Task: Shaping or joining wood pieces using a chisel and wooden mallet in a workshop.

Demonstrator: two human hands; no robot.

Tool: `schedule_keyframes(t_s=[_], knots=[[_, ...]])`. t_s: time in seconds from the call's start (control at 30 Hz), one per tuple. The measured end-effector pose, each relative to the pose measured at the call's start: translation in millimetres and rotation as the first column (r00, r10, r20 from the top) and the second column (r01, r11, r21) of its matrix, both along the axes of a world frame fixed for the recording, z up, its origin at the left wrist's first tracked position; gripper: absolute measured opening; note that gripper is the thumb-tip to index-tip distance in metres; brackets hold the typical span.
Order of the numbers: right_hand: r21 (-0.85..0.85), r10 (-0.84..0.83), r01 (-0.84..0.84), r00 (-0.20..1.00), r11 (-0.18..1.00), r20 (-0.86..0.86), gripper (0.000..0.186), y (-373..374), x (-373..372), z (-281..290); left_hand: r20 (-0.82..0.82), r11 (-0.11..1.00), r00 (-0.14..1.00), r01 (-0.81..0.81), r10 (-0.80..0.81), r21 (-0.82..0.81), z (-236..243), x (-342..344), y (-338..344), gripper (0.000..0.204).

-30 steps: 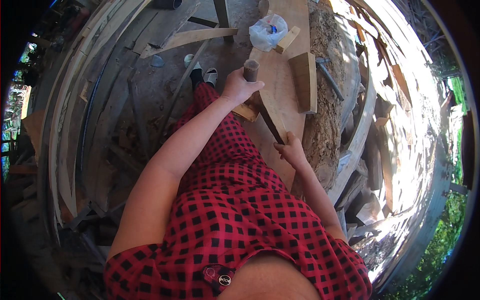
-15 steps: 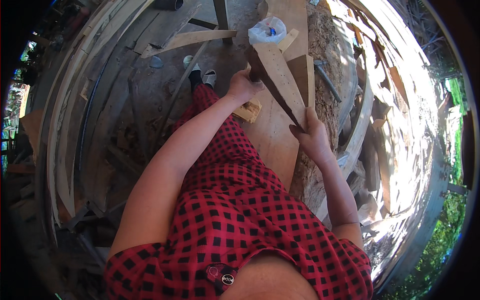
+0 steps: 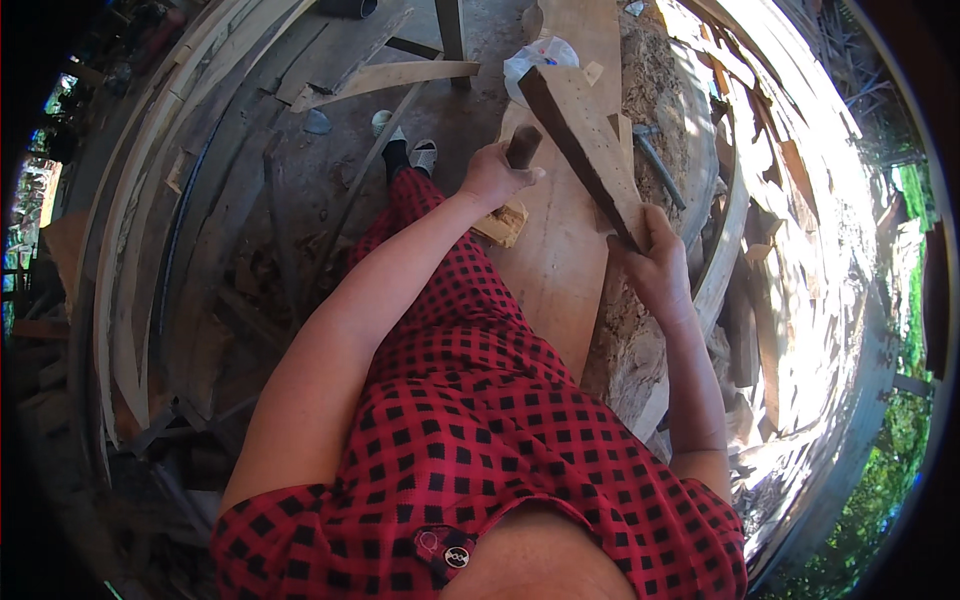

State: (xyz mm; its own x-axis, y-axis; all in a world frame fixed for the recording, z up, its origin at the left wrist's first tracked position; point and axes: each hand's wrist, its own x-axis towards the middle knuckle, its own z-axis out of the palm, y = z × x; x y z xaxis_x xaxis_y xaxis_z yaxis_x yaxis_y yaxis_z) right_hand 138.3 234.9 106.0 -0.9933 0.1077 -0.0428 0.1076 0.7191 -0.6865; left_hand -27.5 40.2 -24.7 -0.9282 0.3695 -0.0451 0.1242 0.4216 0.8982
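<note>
Nearest the body, the right hand grips a wedge-shaped wooden bat by its narrow end, aslant over the plank. Farther out, the left hand clasps a stubby brown cylinder (its lower end's hidden from me) near a chipped wood block. Beyond sits a plastic bag.

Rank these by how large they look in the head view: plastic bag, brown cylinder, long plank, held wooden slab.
1. Long plank
2. Held wooden slab
3. Plastic bag, partly hidden
4. Brown cylinder, partly inside the left hand
</note>
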Motion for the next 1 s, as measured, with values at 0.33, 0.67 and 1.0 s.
schedule_keyframes(t_s=[0.33, 0.67, 1.0], knots=[[-0.041, -0.001, 0.003, 0.999, 0.999, 0.039, 0.024, 1.2, 0.4, -28.0, -0.084, 1.000, 0.996, -0.007, 0.009, 0.029, -4.3, 4.1, 7.8, 0.032], [-0.550, -0.231, 0.360, 0.928, 0.754, 0.291, 0.020, -13.7, 27.4, -73.4, -0.083, 1.000, 0.996, -0.014, 0.015, 0.019, -10.5, 1.3, -6.9, 0.025], [-0.075, -0.089, 0.131, 0.908, 0.989, 0.409, 0.041, -23.4, 31.7, -154.9, 0.355, 0.677, 0.813, -0.581, 0.461, 0.452, -13.7, 28.8, -48.5, 0.017]])
